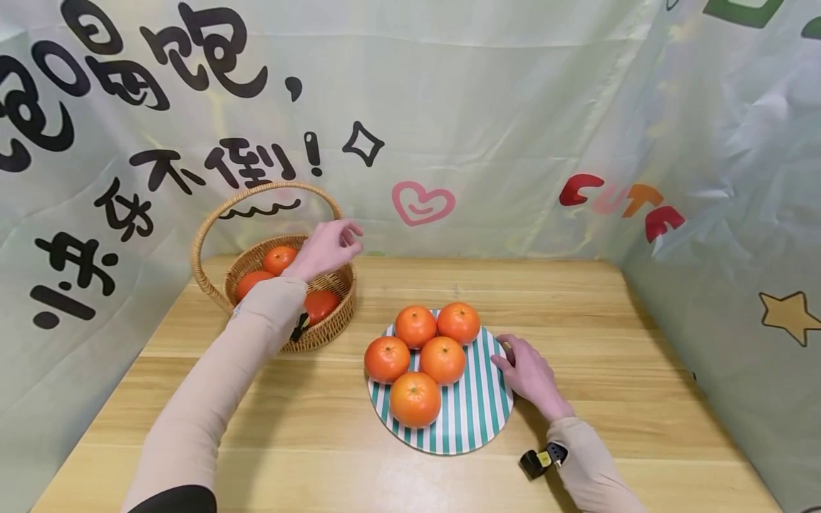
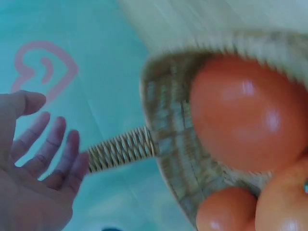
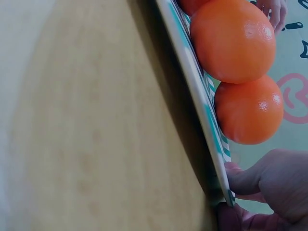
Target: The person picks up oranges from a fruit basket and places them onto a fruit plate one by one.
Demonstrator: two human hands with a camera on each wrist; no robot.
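Observation:
My left hand (image 1: 326, 249) hovers over the right side of a wicker basket (image 1: 336, 322), its fingers loosely bent with nothing in them. In the left wrist view that hand (image 2: 41, 185) appears beside the basket's handle (image 2: 122, 148). Several red-orange fruits (image 1: 280, 260) lie inside the basket, partly hidden by my forearm. On a green-and-white striped plate (image 1: 477, 399) sit several mandarins (image 1: 415, 399), grouped toward its left. My right hand (image 1: 531, 374) pinches the plate's right rim; in the right wrist view the thumb (image 3: 243, 179) lies over the edge and fingers are beneath.
Both plate and basket stand on a wooden table (image 1: 577, 320). The basket's tall arched handle (image 1: 200, 249) rises at the back left. A printed cloth (image 1: 500, 135) hangs behind the table and along its sides. A small black device (image 1: 535, 462) hangs at my right wrist.

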